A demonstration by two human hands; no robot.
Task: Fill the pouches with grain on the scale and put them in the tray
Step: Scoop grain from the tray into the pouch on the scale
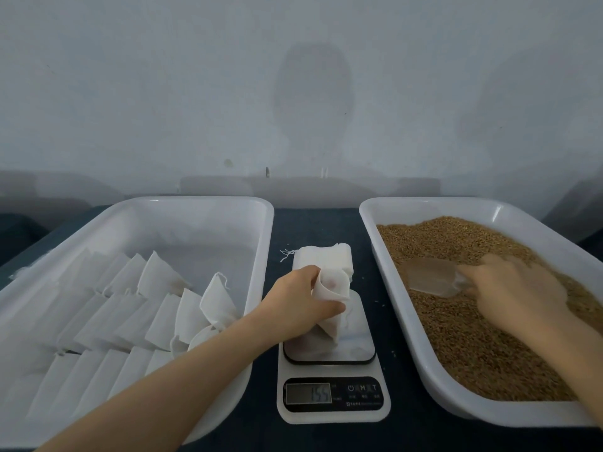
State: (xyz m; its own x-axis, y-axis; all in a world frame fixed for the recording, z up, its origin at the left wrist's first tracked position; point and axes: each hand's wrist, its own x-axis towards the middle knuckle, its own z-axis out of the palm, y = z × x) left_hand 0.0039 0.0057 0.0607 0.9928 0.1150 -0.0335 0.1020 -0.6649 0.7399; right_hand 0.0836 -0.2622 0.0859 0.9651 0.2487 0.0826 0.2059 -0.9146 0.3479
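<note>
Centre frame, the left hand [301, 300] pinches the likely limp, featherlight cloth pouch [329, 287] at its rim, the best hold, while the right hand [512, 285] grips the scoop [430, 277].

White pouches [130, 308] in a white tray [202, 203], brown grain [473, 337], dark blue table [313, 230].

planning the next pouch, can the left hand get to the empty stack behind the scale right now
Likely yes once freed: the stack lies just beyond the left hand with nothing between them, but that hand now grips a pouch on the scale.
</note>
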